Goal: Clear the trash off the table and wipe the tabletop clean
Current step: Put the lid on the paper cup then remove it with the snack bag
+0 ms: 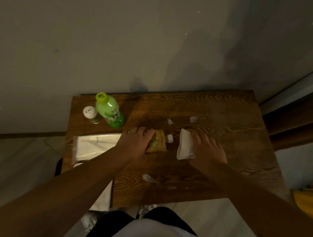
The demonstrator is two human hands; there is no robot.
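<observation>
I take this to be the trash-clearing step, with wiping yet to come. My left hand (137,139) curls over a yellow pouch (158,142) with a white cap, lying on the wooden table (229,116) just right of the green bottle (110,111). My right hand (205,150) grips a white paper cup (185,145) tipped on its side, further right of the bottle. White scraps (148,177) lie scattered well away from the bottle, toward my edge and the far side. Next I judge both pieces need lifting off together, then the scraps gathering. A white shaker (90,113) stands just left of the bottle.
</observation>
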